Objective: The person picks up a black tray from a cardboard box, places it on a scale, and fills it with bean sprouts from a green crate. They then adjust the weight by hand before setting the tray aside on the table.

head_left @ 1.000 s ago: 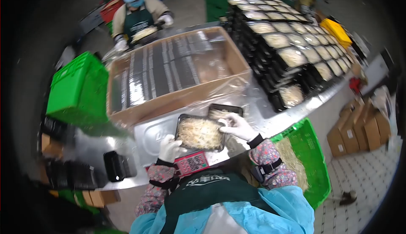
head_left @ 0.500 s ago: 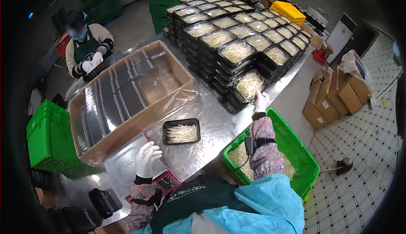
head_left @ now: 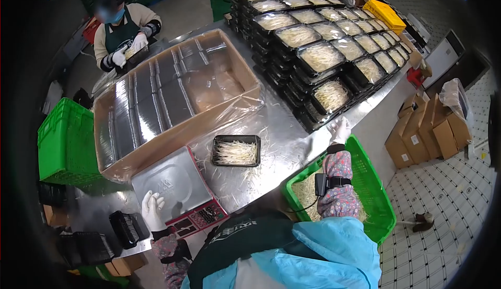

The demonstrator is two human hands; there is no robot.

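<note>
My left hand (head_left: 153,210), in a white glove, is over the left edge of the scale (head_left: 175,187), fingers loosely apart with nothing in them. My right hand (head_left: 340,131), also gloved, is just below the nearest filled tray (head_left: 331,97) of the stack, apart from it, fingers slightly curled and empty. Between my hands, a black tray of sprouts (head_left: 236,151) lies on the metal table (head_left: 271,122), with loose sprouts scattered round it. Beneath my right forearm stands a green crate (head_left: 380,205) with sprouts inside.
A carton of empty black trays (head_left: 177,127) stands left of centre. Behind it a co-worker (head_left: 125,33) holds a tray. Stacked packed trays (head_left: 297,36) fill the back right. Black trays (head_left: 128,229) lie at lower left, near a green crate (head_left: 68,143). Cartons (head_left: 422,127) stand at right.
My right hand has let go of the filled tray at the stack's near corner and drawn back. My left hand has moved left and down across the scale. The camera view has shifted.
</note>
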